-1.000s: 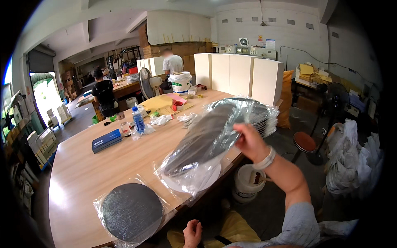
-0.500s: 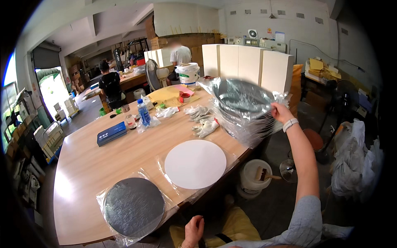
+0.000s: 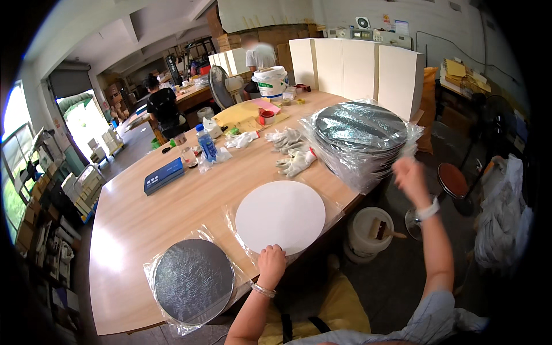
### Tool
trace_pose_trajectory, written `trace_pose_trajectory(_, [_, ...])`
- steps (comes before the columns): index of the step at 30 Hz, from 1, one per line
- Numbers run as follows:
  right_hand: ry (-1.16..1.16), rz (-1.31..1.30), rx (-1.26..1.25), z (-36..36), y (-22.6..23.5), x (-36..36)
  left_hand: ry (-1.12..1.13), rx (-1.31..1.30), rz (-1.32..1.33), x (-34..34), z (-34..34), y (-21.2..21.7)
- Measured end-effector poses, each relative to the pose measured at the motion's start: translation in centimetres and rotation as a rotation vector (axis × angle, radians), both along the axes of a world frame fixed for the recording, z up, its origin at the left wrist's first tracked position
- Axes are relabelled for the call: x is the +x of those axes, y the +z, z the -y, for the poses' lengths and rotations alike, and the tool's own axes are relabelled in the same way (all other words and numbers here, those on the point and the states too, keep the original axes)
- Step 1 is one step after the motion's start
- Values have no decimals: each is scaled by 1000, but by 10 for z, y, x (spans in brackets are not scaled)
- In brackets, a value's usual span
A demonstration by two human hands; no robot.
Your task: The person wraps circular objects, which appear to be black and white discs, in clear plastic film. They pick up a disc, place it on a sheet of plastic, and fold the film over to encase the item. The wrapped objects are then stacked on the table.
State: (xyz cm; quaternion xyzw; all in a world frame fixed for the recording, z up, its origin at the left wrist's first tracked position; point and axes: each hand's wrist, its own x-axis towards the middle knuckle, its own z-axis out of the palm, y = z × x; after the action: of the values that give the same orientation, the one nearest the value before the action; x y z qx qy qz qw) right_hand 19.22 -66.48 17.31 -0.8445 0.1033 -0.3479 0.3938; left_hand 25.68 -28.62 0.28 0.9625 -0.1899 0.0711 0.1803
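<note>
My left hand (image 3: pixel 271 265) is at the near edge of a white round disc (image 3: pixel 282 215), its fingers bent together over the rim. Clear plastic film lies under that disc. To its left lies a dark grey shiny disc (image 3: pixel 194 282) on clear film. My right hand (image 3: pixel 409 175) hangs beyond the table's right edge, smeared by motion, and its fingers cannot be made out. Just left of it stands a stack of dark round discs (image 3: pixel 361 126) wrapped in clear film. I see nothing held in the right hand.
Work gloves (image 3: pixel 296 162), a blue-capped bottle (image 3: pixel 206 142), a blue box (image 3: pixel 164 176) and a white bucket (image 3: pixel 270 84) sit on the table (image 3: pixel 132 230). Tall white panels (image 3: pixel 356 66) stand behind. On the floor, a brush (image 3: pixel 379 230) lies across a white bucket (image 3: pixel 368 250). Two people work farther back.
My left hand has risen from my lap to the white disc's edge. My right hand has left the stack's top disc, which now lies flat, and moved down and right. The view has shifted slightly.
</note>
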Motion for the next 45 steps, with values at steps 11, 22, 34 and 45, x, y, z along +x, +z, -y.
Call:
trace_pose_trajectory(11, [862,31,-584,-202,-181,99,-260,41,19,26,-17,3])
trace_pose_trajectory(22, [1074,204,-790,-167,-156,41,-517,-29,-223,104,-26,-10])
trace_pose_trajectory(34, [865,-108,-921,-108,-154,19,-439,216,-347,66,-13,26])
trace_pose_trajectory(45, [771,-942,-999,-74,-134,-46,-430,235,-286,64,-9,22])
